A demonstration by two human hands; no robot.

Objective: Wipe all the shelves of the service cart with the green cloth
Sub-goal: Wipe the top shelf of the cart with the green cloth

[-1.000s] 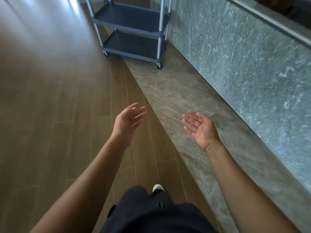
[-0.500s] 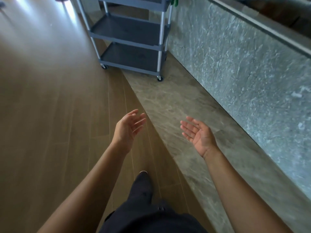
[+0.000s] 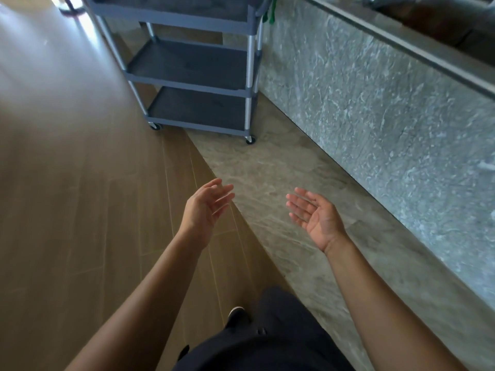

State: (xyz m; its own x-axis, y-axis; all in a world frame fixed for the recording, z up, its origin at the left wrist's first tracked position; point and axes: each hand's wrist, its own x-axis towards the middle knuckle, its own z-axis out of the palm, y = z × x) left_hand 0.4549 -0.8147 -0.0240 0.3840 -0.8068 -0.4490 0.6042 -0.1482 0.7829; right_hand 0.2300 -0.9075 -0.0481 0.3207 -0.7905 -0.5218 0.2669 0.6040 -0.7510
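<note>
A grey service cart (image 3: 187,84) with three dark shelves and metal posts stands on castors ahead of me, against a stone-faced counter. A bit of green cloth (image 3: 270,14) hangs at the cart's top right corner, mostly cut off by the frame's edge. My left hand (image 3: 206,210) and my right hand (image 3: 316,218) are held out in front of me, palms facing each other, fingers straight and empty. Both hands are well short of the cart, over the floor.
The green-grey stone counter front (image 3: 375,116) runs along the right. A stone floor strip (image 3: 267,183) meets wooden flooring (image 3: 80,196) on the left. My dark trousers and one shoe (image 3: 237,313) show at the bottom.
The cart has come closer and lower in view as I walk toward it; its top shelf and the green cloth now show. My hands stay open and held out.
</note>
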